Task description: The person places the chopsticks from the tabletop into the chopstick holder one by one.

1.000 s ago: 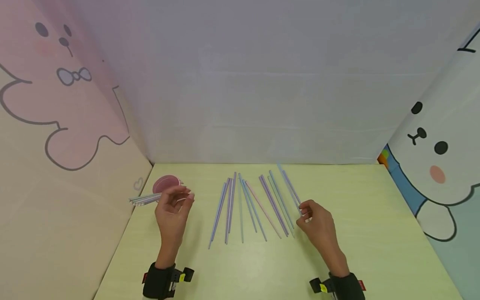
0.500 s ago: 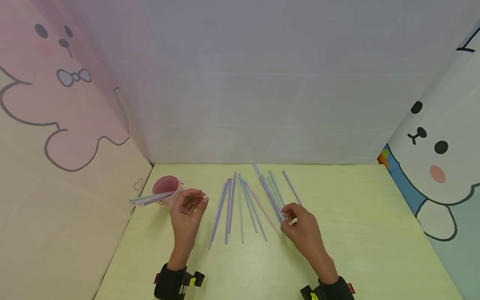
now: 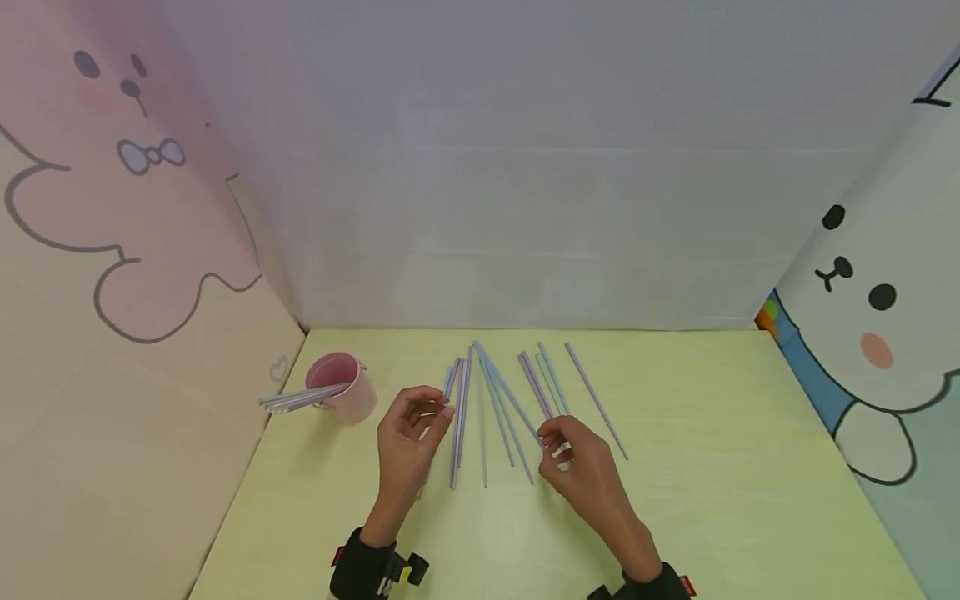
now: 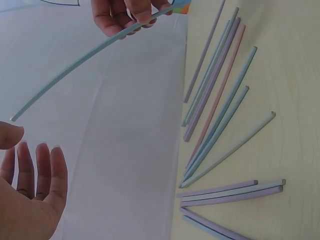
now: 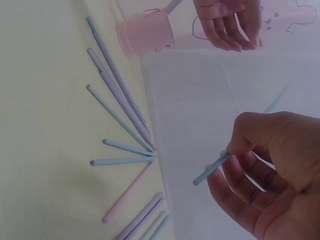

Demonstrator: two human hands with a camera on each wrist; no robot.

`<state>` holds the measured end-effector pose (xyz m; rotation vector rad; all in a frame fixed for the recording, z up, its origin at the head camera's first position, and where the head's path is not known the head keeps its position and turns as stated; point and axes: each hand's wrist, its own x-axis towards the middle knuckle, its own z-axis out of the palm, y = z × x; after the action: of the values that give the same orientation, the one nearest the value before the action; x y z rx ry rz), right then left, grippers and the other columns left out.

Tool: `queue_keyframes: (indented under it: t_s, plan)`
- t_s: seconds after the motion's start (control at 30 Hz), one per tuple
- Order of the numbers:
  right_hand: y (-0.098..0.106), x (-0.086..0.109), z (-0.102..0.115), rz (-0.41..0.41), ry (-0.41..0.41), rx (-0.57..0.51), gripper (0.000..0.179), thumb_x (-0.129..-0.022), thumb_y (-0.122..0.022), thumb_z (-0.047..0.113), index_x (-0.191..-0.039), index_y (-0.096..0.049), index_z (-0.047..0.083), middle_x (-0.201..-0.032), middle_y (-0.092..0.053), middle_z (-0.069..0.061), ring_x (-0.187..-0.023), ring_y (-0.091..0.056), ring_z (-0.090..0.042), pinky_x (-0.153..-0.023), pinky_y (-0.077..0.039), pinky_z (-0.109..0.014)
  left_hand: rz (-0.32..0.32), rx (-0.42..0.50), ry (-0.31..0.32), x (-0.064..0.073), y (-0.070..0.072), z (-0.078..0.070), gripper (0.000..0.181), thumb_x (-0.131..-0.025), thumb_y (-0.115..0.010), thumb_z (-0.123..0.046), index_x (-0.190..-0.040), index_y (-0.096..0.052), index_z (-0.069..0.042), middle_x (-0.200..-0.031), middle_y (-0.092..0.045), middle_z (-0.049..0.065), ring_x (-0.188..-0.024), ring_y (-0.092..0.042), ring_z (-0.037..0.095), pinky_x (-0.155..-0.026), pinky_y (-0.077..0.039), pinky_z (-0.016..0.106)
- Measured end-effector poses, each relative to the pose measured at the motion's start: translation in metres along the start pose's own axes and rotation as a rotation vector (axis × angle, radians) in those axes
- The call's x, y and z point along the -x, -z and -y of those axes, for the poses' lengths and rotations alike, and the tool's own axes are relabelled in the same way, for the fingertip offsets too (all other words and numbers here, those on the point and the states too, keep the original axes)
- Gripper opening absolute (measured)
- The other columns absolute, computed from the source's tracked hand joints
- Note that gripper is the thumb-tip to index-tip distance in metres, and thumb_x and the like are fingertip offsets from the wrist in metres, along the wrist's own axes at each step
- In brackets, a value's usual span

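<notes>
Pink bucket [image 3: 354, 403], loose left hand [image 3: 412, 425], pinching right hand [image 3: 579, 457]

Right of the bucket, the left hand extends forward, thumb apart from bent fingers; farther right of it, the blue stick [image 4: 75, 65] slants above the tabletop [image 3: 750, 483], pinched by the inward-leaning right hand.

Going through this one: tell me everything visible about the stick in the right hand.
The stick is long, thin and light blue, smooth-looking, possibly plastic, though the material is uncertain. The right hand pinches it close to one blunt end, holding it raised over the table. It slants toward the upper left of the head view, its other end free and apart from the left hand. The left wrist view shows it bowed, perhaps only through lens distortion.
</notes>
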<state>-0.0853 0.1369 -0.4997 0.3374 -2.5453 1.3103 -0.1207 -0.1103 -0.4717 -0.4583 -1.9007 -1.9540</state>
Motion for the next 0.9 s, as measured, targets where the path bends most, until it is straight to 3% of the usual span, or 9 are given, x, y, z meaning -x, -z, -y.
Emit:
queue_keyframes:
  t_s: [0.17, 0.4, 0.73, 0.9]
  plan:
    - [-0.003, 0.001, 0.004, 0.031, 0.045, -0.048, 0.032, -0.074, -0.068, -0.006, -0.099, -0.064, 0.013, -0.089, -0.064, 0.006, -0.077, -0.061, -0.007, -0.058, -0.061, -0.031, 0.018, 0.048, -0.011, 0.000, -0.002, 0.000, 0.029, -0.084, -0.068, 0.013, -0.111, -0.058, 0.010, -0.102, -0.060, 0.026, -0.091, -0.064, 0.025, -0.080, -0.060, 0.023]
    - [-0.011, 0.002, 0.010, 0.075, 0.101, -0.077, 0.033, -0.076, -0.066, -0.008, -0.100, -0.063, 0.014, -0.089, -0.063, 0.007, -0.078, -0.061, -0.007, -0.059, -0.061, -0.027, 0.070, 0.174, 0.008, 0.000, -0.011, -0.007, 0.031, -0.084, -0.065, 0.018, -0.113, -0.055, 0.014, -0.099, -0.057, 0.030, -0.088, -0.065, 0.026, -0.077, -0.062, 0.028]
    - [-0.016, 0.002, 0.017, 0.120, 0.178, -0.141, 0.032, -0.078, -0.066, -0.009, -0.102, -0.063, 0.012, -0.090, -0.064, 0.001, -0.080, -0.062, -0.010, -0.058, -0.062, -0.034, 0.079, 0.170, 0.038, 0.002, -0.015, -0.013, 0.029, -0.086, -0.064, 0.015, -0.113, -0.055, 0.012, -0.100, -0.057, 0.025, -0.088, -0.064, 0.027, -0.077, -0.062, 0.029]
    - [-0.017, 0.003, 0.017, 0.129, 0.181, -0.123, 0.033, -0.078, -0.067, -0.008, -0.103, -0.063, 0.013, -0.091, -0.064, 0.002, -0.080, -0.062, -0.009, -0.058, -0.061, -0.029, 0.072, 0.204, -0.001, 0.002, -0.015, -0.014, 0.028, -0.085, -0.063, 0.020, -0.111, -0.055, 0.013, -0.097, -0.058, 0.024, -0.086, -0.065, 0.026, -0.074, -0.063, 0.033]
